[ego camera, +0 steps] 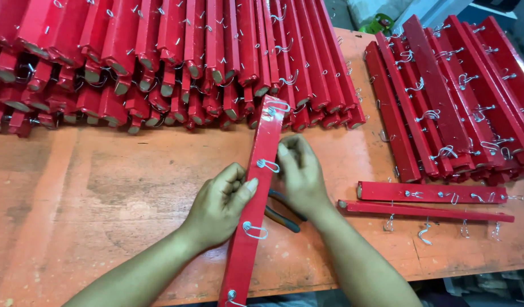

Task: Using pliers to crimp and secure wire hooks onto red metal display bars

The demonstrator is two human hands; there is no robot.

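Orange table (102,187) | left hand (219,204) grips red slat (256,199) | right hand (300,176) pinches it

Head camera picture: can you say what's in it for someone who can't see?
Two hands, left hand and right hand, hold a long red wooden bar with metal hooks over an orange table, stacked red bars behind.

Two bare hands, no gloves

Left hand (219,204) and right hand (300,173) carry no rings or watch; both forearms are uncovered, no sleeves in view, nails short and plain.
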